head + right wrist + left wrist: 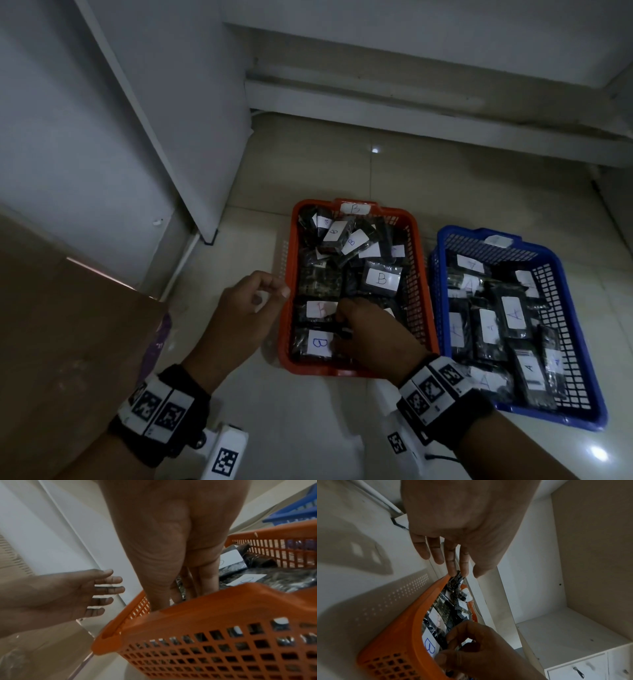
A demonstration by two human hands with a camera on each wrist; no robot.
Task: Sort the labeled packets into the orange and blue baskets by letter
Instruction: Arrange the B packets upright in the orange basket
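Your right hand (368,329) pinches a dark packet (337,330) inside the orange basket (422,287), left hand (245,308) loose and empty beside it; probably light, crinkly, slippery film, so grip its edge.

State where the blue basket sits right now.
In the head view, the blue basket sits on the floor at right, beside the orange basket, holding packets labeled A.
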